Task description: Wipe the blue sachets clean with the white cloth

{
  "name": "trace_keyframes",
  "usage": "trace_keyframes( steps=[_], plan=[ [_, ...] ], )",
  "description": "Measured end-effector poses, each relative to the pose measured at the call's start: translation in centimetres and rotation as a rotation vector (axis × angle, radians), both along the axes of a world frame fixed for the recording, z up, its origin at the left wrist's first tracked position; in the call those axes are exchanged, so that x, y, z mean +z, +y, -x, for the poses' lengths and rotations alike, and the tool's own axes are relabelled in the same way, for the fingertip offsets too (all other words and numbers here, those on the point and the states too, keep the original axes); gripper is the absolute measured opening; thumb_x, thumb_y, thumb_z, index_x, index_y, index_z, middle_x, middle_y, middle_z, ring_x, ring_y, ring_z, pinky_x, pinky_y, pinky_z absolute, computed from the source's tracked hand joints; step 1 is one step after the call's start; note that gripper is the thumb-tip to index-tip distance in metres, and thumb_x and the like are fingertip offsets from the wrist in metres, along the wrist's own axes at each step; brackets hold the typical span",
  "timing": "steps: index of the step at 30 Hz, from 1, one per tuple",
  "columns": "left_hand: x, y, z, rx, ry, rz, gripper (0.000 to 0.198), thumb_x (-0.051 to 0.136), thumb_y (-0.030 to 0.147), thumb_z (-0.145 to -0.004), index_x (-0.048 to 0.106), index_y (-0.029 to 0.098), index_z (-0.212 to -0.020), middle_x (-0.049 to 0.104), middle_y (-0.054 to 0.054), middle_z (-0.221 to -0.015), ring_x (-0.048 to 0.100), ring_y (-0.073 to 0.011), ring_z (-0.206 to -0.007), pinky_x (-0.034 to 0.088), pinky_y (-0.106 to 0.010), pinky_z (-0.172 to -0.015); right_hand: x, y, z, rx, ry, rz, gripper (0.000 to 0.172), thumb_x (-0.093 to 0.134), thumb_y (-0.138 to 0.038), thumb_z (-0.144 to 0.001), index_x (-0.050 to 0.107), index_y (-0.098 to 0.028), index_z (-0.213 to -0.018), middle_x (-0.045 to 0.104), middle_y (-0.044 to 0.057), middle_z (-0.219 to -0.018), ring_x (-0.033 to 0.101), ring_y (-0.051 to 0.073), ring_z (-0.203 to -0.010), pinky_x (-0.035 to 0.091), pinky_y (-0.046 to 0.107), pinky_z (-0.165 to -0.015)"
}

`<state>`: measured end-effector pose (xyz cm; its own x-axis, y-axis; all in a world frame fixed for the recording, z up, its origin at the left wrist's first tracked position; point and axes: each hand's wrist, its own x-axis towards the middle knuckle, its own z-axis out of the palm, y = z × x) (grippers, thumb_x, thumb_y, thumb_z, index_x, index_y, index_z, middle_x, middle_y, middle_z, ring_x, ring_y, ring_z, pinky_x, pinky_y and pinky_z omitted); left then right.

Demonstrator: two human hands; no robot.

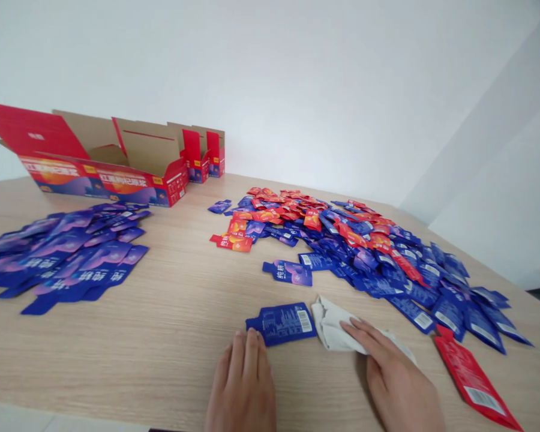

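Your left hand (pixel 242 384) lies open, fingertips at the lower edge of a blue sachet (pixel 281 324), holding nothing. The sachet's long axis runs nearly crosswise, its barcode end toward your right hand (pixel 398 375), whose fingers (pixel 360 336) rest on a white cloth (pixel 335 327) touching that end. Whether they grip it, you cannot tell; the cloth's folds hide what lies beneath.
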<state>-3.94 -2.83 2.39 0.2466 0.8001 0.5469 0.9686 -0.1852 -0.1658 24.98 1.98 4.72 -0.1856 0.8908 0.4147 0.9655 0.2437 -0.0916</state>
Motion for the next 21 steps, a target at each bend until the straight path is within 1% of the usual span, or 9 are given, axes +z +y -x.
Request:
trace_keyframes(
  steps=[2,3,5,7,11,14,16,18,21],
  plan=[
    [0.6,0.5,0.3,-0.012,-0.112,0.052,0.048,0.053,0.026,-0.097,0.061,0.014,-0.142,0.071,-0.011,-0.139,0.065,-0.0253,-0.129,0.055,-0.035,-0.099,-0.6,-0.2,-1.3,-0.015,-0.01,0.011,0.056,0.043,-0.017,-0.096,0.069,-0.037,-0.14,0.067,-0.005,-0.147,0.068,0.023,-0.131,0.062,0.04,-0.103],
    [1.0,0.8,0.3,-0.001,-0.168,0.08,0.051,0.052,0.027,-0.098,0.056,0.015,-0.148,0.068,-0.01,-0.143,0.062,-0.0253,-0.134,0.054,-0.036,-0.101,-0.9,-0.3,-1.7,-0.016,-0.01,0.016,0.055,0.044,-0.019,-0.096,0.068,-0.038,-0.142,0.066,-0.006,-0.148,0.068,0.023,-0.131,0.062,0.038,-0.102],
    [1.7,1.5,0.1,0.004,-0.242,0.116,0.057,0.051,0.029,-0.099,0.047,0.018,-0.155,0.063,-0.01,-0.151,0.056,-0.0274,-0.141,0.054,-0.04,-0.106,-1.3,-0.3,-2.0,-0.018,-0.002,0.024,0.055,0.045,-0.02,-0.097,0.066,-0.039,-0.144,0.064,-0.007,-0.15,0.067,0.023,-0.132,0.063,0.038,-0.101],
    [2.3,2.2,0.0,-0.028,-0.259,0.147,0.056,0.05,0.03,-0.099,0.049,0.02,-0.154,0.062,-0.009,-0.152,0.055,-0.0301,-0.142,0.053,-0.046,-0.109,-1.5,-0.3,-2.0,-0.02,0.019,0.026,0.055,0.045,-0.021,-0.097,0.067,-0.039,-0.143,0.064,-0.007,-0.15,0.066,0.023,-0.133,0.062,0.038,-0.102],
    [3.0,3.8,-0.1,-0.054,-0.278,0.18,0.04,0.055,0.032,-0.1,0.065,0.026,-0.139,0.073,-0.005,-0.136,0.066,-0.029,-0.127,0.054,-0.05,-0.107,-1.6,-0.2,-2.1,-0.008,0.092,0.024,0.052,0.046,-0.023,-0.096,0.07,-0.038,-0.14,0.066,-0.007,-0.147,0.067,0.024,-0.133,0.061,0.038,-0.103],
    [3.7,4.4,-0.2,-0.035,-0.31,0.169,0.031,0.057,0.033,-0.101,0.07,0.028,-0.129,0.077,-0.002,-0.125,0.07,-0.0258,-0.116,0.054,-0.049,-0.105,-1.1,-0.2,-2.3,-0.031,0.172,-0.001,0.051,0.041,-0.026,-0.097,0.074,-0.036,-0.134,0.071,-0.007,-0.14,0.069,0.025,-0.13,0.061,0.04,-0.103],
    [4.4,4.4,-0.4,-0.025,-0.32,0.17,0.028,0.054,0.029,-0.102,0.07,0.028,-0.125,0.078,-0.002,-0.118,0.071,-0.0232,-0.108,0.055,-0.045,-0.1,-0.6,-0.2,-2.5,-0.05,0.225,-0.011,0.05,0.04,-0.03,-0.097,0.076,-0.034,-0.133,0.073,-0.006,-0.137,0.071,0.026,-0.127,0.062,0.041,-0.102],
    [5.2,4.2,-0.7,-0.016,-0.343,0.189,0.027,0.049,0.023,-0.104,0.071,0.028,-0.118,0.078,0.0,-0.108,0.071,-0.0207,-0.099,0.056,-0.04,-0.091,0.2,-0.3,-2.7,-0.065,0.275,0.008,0.049,0.042,-0.036,-0.098,0.075,-0.034,-0.133,0.074,-0.005,-0.136,0.072,0.027,-0.124,0.062,0.039,-0.1],
    [6.0,4.0,-1.0,-0.001,-0.498,0.29,0.033,0.039,0.017,-0.105,0.071,0.026,-0.104,0.076,0.002,-0.092,0.072,-0.0164,-0.085,0.054,-0.031,-0.077,1.5,-0.4,-3.0,-0.096,0.35,0.036,0.049,0.045,-0.047,-0.098,0.076,-0.034,-0.133,0.075,-0.004,-0.134,0.073,0.028,-0.122,0.064,0.036,-0.094]
  ],
)
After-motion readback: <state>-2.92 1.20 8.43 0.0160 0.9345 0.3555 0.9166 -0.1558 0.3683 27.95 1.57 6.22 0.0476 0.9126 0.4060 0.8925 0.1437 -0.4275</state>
